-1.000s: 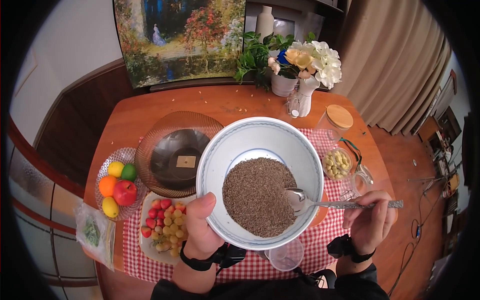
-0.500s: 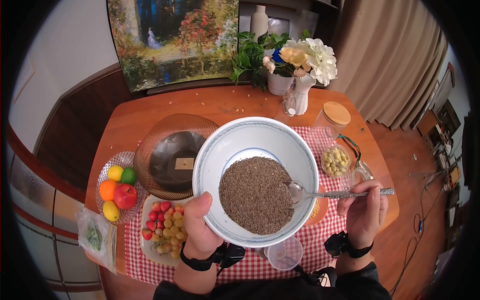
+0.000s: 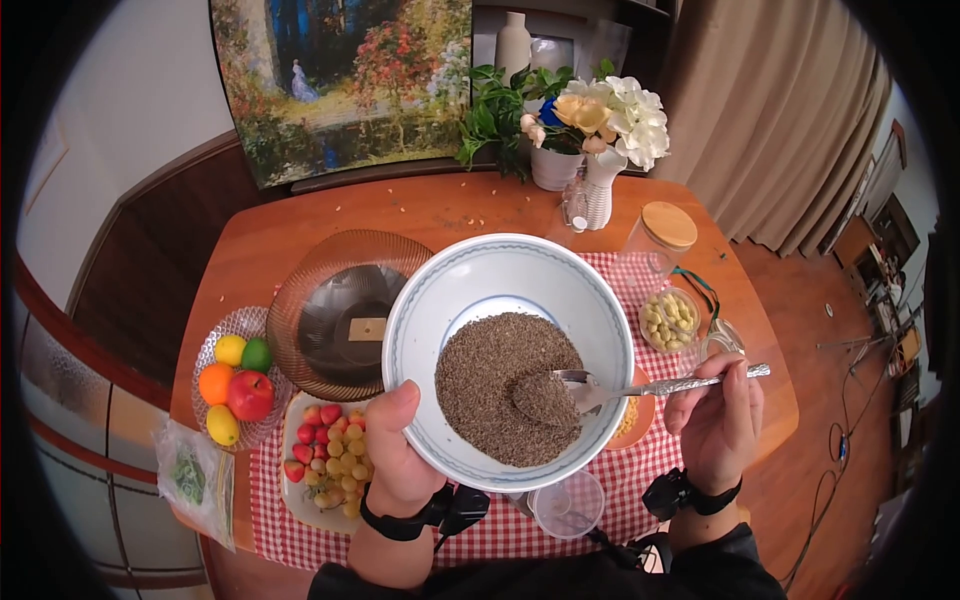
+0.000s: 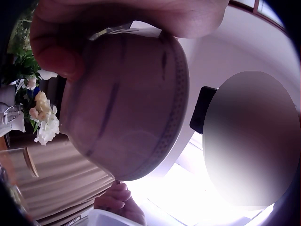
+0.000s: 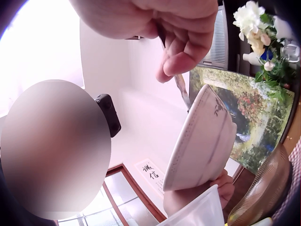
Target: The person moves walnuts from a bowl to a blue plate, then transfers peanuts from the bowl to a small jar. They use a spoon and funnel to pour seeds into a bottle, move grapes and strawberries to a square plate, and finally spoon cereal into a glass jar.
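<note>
My left hand [image 3: 402, 448] holds a white bowl [image 3: 500, 268] with a blue-grey band along its rim, the thumb over the rim and the fingers under the base. Small dark brown seeds [image 3: 480, 375] cover the bottom of the bowl. With my right hand [image 3: 718, 420] I pinch the patterned handle of a metal spoon [image 3: 690, 384]. Its scoop lies over the seeds at the right side of the bowl and bears a heap of them. The left wrist view looks at the outside of the bowl [image 4: 127, 103]; the right wrist view shows the fingers [image 5: 181, 63] on the spoon's handle.
Below the bowl stand a clear plastic cup [image 3: 567, 508], a dish of strawberries and grapes [image 3: 290, 480] and an amber glass bowl [image 3: 300, 330]. A fruit plate [image 3: 208, 350] sits at the left. At the right are a nut jar [image 3: 670, 320], a wooden-lidded jar [image 3: 660, 240] and an orange dish [image 3: 645, 410].
My right hand has moved left with the spoon, whose scoop has slid further in over the seeds and now carries a heap. My left hand still holds the bowl.
</note>
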Available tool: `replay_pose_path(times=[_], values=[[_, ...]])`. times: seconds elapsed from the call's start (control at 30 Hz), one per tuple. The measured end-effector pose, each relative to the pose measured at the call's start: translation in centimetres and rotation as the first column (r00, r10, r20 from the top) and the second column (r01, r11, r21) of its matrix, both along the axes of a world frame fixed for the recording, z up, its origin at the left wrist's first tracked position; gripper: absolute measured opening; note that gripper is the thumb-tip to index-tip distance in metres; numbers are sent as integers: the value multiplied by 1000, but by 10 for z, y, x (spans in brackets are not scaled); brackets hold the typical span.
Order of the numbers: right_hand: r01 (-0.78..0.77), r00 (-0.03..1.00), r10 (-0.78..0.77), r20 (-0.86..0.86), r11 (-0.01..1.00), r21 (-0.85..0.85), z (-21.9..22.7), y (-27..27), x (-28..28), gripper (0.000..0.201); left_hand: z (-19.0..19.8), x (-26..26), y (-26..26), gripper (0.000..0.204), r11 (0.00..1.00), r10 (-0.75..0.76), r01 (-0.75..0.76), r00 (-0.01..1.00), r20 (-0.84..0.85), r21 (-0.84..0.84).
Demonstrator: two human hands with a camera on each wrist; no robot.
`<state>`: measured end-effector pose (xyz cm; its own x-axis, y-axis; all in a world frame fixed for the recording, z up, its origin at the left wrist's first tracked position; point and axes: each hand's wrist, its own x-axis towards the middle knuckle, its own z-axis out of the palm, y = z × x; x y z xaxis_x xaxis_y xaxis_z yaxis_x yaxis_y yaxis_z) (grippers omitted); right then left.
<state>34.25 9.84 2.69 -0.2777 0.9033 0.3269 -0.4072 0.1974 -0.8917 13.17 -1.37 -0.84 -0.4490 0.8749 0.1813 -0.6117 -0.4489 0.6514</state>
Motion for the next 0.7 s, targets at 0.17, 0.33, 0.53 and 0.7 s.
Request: replay_pose_path(times=[0.17,0.33,0.53,0.7], values=[[-24,1000,24,-8,1000,-14,-2,2,1,31,0,0,1,66,1000,15,-16,1000,-7,-16],[-8,1000,7,-16,999,-40,-2,0,3,31,1,0,0,67,1000,12,-12,1000,-13,-19],[-129,988,124,-87,990,-52,-7,3,17,35,4,2,2,69,1000,4,-4,1000,-27,1],[-68,994,61,-93,995,-79,-8,-3,29,34,5,4,2,67,995,86,-85,996,13,-44]])
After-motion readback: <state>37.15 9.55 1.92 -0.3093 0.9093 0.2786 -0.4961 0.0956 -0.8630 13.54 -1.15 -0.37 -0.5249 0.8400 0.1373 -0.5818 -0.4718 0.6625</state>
